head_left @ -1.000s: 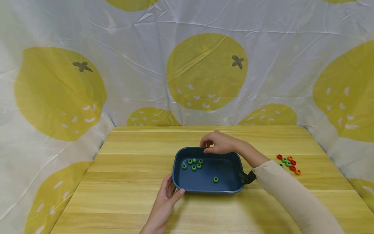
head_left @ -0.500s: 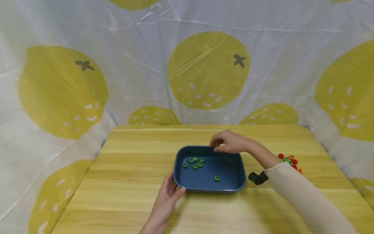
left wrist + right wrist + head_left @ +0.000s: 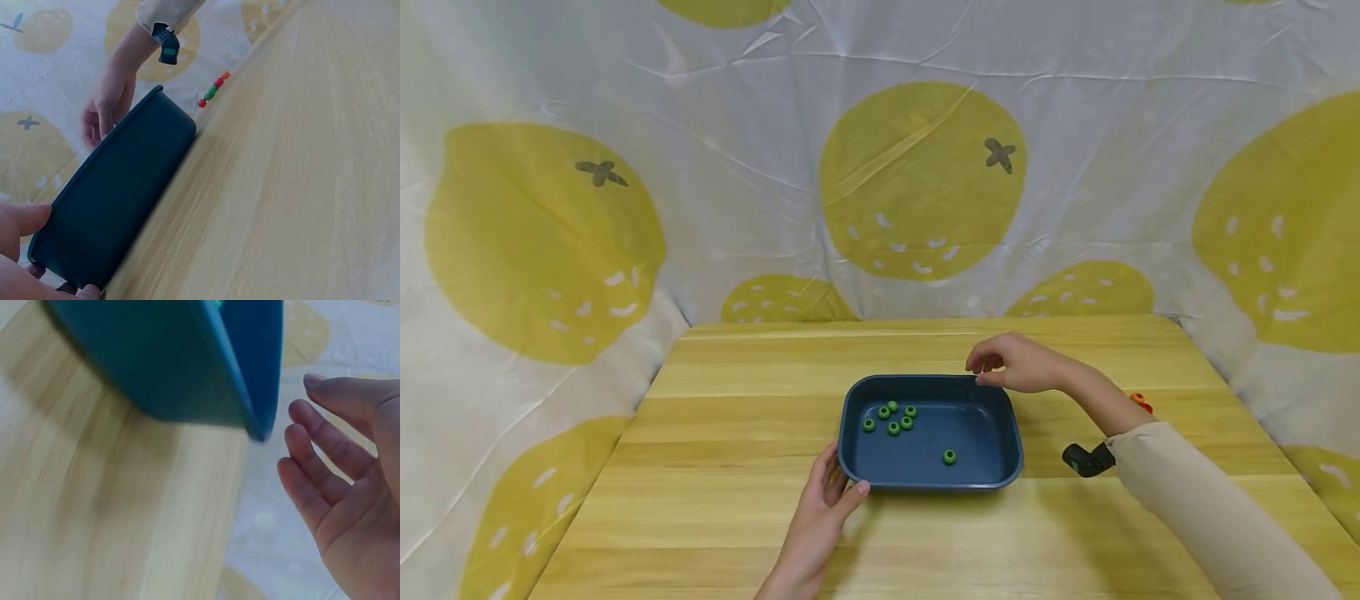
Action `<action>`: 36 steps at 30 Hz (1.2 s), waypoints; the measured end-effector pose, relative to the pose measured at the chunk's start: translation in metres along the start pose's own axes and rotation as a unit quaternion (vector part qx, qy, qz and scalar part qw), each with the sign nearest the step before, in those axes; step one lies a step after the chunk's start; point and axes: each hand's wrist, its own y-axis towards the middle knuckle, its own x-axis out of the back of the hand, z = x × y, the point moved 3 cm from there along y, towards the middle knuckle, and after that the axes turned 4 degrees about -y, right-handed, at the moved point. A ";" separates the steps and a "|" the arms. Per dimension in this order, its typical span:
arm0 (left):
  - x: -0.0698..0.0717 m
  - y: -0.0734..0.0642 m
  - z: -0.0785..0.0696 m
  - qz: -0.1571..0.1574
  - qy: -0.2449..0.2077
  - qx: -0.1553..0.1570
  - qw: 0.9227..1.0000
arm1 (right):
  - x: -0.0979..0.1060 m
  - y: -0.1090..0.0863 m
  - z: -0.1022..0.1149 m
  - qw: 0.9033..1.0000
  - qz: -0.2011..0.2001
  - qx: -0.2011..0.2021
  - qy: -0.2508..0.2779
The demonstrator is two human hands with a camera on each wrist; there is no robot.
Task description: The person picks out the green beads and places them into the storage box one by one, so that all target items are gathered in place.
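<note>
A dark blue rectangular pan [image 3: 981, 433] sits on the table. Several green beads [image 3: 893, 427] cluster at its left side, and a single green bead [image 3: 950, 457] lies nearer the front right. My left hand [image 3: 814, 521] grips the pan's near-left corner, its thumb at the rim and fingers around the outer wall, as the left wrist view also shows. Above the far-right rim hovers my right hand [image 3: 1028, 365]. Its fingers are loosely bent and hold nothing; the right wrist view shows this hand [image 3: 356, 494] apart from the pan wall [image 3: 162, 362].
Right of the pan, red and orange beads [image 3: 1140, 401] are mostly covered by the right forearm; the left wrist view shows red, green and orange beads [image 3: 212, 90]. A black wrist camera [image 3: 1088, 460] juts from the right sleeve. A lemon-print cloth [image 3: 760, 192] hangs behind the wooden table [image 3: 715, 467].
My right hand has moved right along the pan's far rim, and its forearm now covers most of the loose beads. The left hand's hold and the beads in the pan look unchanged.
</note>
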 end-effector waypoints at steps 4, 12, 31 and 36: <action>0.001 0.000 0.001 -0.006 -0.001 0.004 1.000 | 0.003 -0.011 -0.009 1.000 -0.011 -0.015 0.005; 0.002 -0.001 0.003 -0.011 -0.007 0.010 1.000 | 0.008 -0.036 -0.024 0.998 -0.038 -0.046 0.014; 0.002 0.001 0.002 0.001 -0.004 0.002 1.000 | 0.011 -0.099 -0.066 0.988 -0.064 -0.139 0.036; 0.000 0.002 0.001 0.003 -0.001 -0.004 1.000 | 0.008 -0.116 -0.074 0.984 -0.076 -0.155 0.030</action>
